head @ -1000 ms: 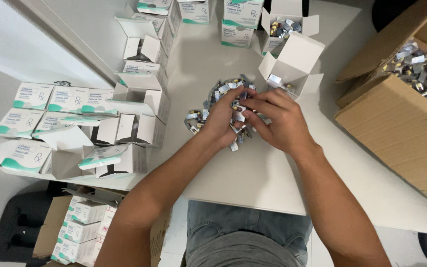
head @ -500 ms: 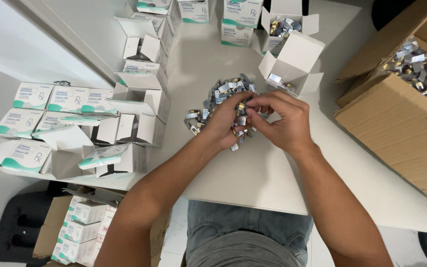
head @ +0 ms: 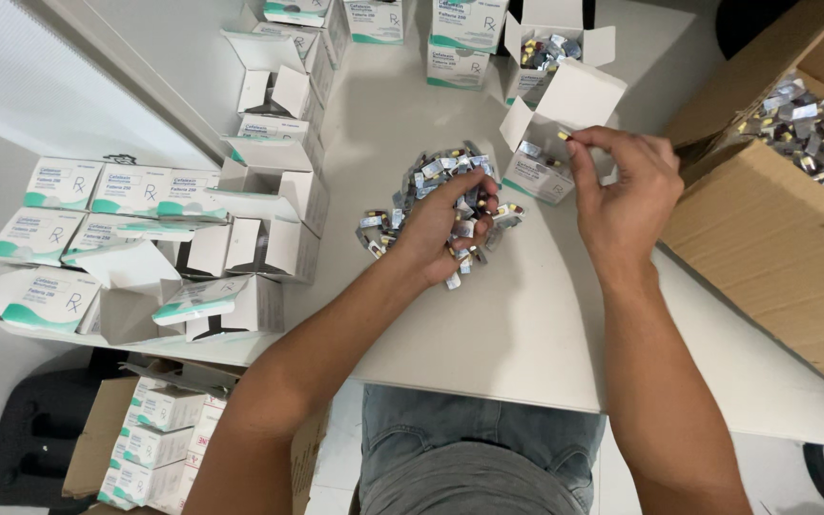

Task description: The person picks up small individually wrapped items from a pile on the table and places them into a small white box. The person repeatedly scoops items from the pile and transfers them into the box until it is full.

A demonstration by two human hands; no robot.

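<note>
Silver foil blister pieces with yellow capsules (head: pixel 431 181) are lying in a loose heap on the white worktop (head: pixel 488 334), near its middle. The left hand (head: pixel 441 229) is resting on the near side of this heap, its fingers (head: pixel 481 195) curled closed around a small clutch of the foil pieces. The right hand (head: pixel 627 195) is hovering to the right, over the open white carton with raised flaps (head: pixel 565 105), and its thumb and forefinger are pinching 1 small foil piece (head: pixel 565 136) just above the carton's mouth; the other fingers are loosely bent. A second open white carton (head: pixel 550 43) holding more foil pieces is standing farther back. On the right, a large brown cardboard box (head: pixel 765 248) is sitting with a mass of the same foil pieces inside. To the left, closed white and green cartons (head: pixel 97 191) are lying in rows beside several empty open cartons (head: pixel 259 181). More white and green cartons are stacked in a brown box (head: pixel 154 429) on the floor, near left.
</note>
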